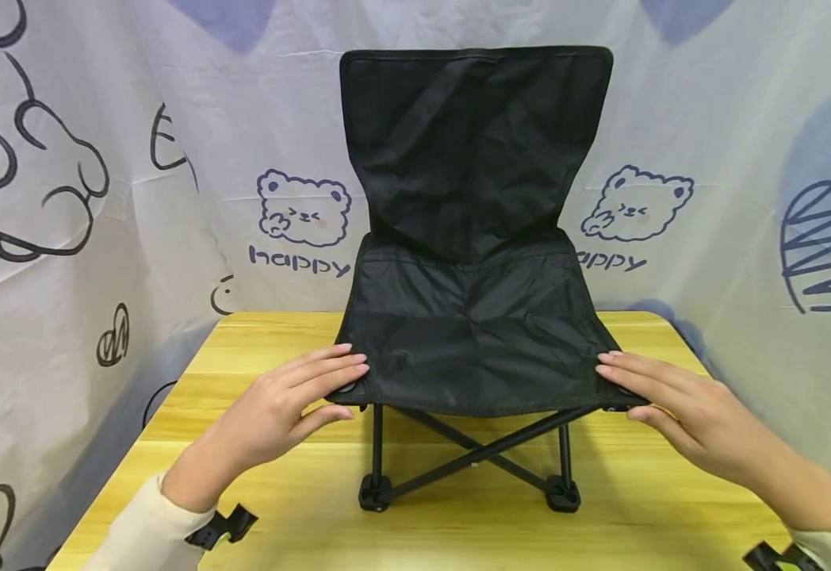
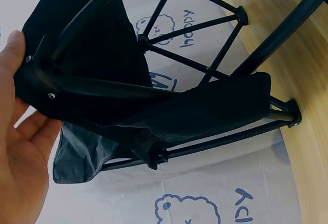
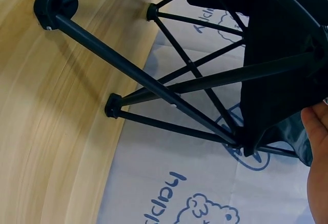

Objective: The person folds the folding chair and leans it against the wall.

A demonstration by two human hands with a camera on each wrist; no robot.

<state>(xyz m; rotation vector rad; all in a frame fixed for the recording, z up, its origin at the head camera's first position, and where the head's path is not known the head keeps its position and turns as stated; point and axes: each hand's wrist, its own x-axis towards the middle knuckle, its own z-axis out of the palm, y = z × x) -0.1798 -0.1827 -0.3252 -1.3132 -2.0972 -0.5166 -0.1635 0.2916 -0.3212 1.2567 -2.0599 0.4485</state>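
A black folding chair with a fabric seat and backrest stands unfolded on the wooden table, facing me. My left hand lies at the front left corner of the seat, its straight fingers over the top and its thumb by the front edge. At the opposite front corner, my right hand rests with straight fingers on the fabric, thumb low beside the edge. From below, the left wrist view shows the left thumb touching the seat corner. In the right wrist view the right hand meets the fabric's edge, partly out of frame.
The chair's crossed tubes and plastic feet stand on the wooden table. White curtains with cartoon drawings hang behind and at both sides. Black wrist mounts sit on both sleeves.
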